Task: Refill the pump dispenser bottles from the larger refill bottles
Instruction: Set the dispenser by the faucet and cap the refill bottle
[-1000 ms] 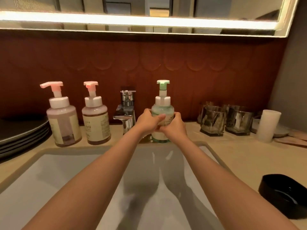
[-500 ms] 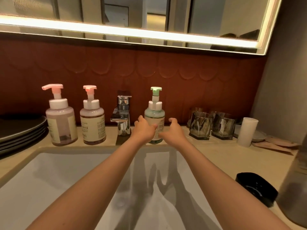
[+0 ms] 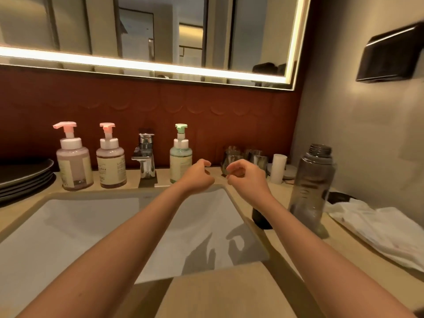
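The left hand (image 3: pixel 198 177) hovers over the back corner of the sink (image 3: pixel 91 228) with its fingers loosely curled and nothing in them. The right hand (image 3: pixel 246 177) is just beside it, apart from it, thumb and forefinger drawn near each other, and nothing shows between them. Both hands are empty and touch no bottle. Just behind and to the left of the left hand, the green-pump dispenser (image 3: pixel 180 157) stands upright on the counter (image 3: pixel 220 294) beside the faucet (image 3: pixel 145 157). Its pump head is seated and pale liquid reaches up toward its shoulder. Across the faucet, the two pink-pump dispensers (image 3: pixel 73 161) (image 3: pixel 111 161) also stand upright with their pumps on. They look well filled, though the tinted walls and labels make the exact levels hard to read. To the right of the right arm, the large grey refill bottle (image 3: pixel 312 191) stands on the counter with its neck threads bare, so it is uncapped. How much it holds cannot be told. Farther out are the glasses (image 3: pixel 231 157), a white cup (image 3: pixel 278 168), a white towel (image 3: pixel 378 228) and stacked plates (image 3: pixel 23 177). Nothing is being poured at this moment. With every pump in place and the green dispenser looking full, that bottle seems finished. The open refill bottle suggests it has yet to be capped, or that another dispenser is due for a top-up.
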Demonstrator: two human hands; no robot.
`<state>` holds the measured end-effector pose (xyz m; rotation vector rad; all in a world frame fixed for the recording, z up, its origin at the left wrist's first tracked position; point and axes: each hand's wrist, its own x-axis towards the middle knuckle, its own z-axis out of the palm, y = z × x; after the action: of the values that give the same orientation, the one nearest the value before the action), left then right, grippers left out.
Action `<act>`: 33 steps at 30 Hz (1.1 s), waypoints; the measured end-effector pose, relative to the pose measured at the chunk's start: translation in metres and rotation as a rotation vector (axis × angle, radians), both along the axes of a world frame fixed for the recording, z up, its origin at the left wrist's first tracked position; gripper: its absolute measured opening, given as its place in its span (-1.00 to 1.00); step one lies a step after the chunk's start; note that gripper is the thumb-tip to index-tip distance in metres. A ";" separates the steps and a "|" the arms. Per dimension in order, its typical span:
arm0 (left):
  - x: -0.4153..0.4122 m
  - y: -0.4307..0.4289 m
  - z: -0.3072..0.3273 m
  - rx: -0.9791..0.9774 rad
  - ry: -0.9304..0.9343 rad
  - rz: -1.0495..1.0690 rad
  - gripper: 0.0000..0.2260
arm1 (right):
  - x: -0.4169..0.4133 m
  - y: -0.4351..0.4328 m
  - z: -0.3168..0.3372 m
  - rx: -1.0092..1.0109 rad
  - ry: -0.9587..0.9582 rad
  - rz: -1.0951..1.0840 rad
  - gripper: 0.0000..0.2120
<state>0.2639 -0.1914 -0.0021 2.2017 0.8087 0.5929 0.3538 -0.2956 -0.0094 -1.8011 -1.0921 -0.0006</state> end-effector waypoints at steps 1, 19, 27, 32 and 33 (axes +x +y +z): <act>0.002 -0.010 0.001 0.002 0.008 -0.021 -0.52 | 0.000 -0.009 -0.001 0.015 -0.001 0.000 -0.85; 0.076 -0.087 -0.051 0.097 0.364 -0.077 -0.17 | 0.051 -0.134 -0.040 0.349 0.212 -0.390 -0.31; 0.084 -0.084 -0.056 0.136 0.225 -0.045 -0.19 | 0.065 -0.115 -0.065 0.150 0.466 -0.197 -0.18; 0.075 -0.085 -0.025 0.120 0.051 -0.141 -0.23 | 0.063 -0.119 -0.068 0.120 0.341 -0.222 -0.19; 0.073 -0.086 -0.016 0.134 0.014 -0.153 -0.23 | 0.062 -0.120 -0.069 0.116 0.320 -0.220 -0.18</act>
<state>0.3367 -0.2775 -0.0180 2.3670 0.6153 0.5708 0.4156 -0.4154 -0.0780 -1.7363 -0.6522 0.0881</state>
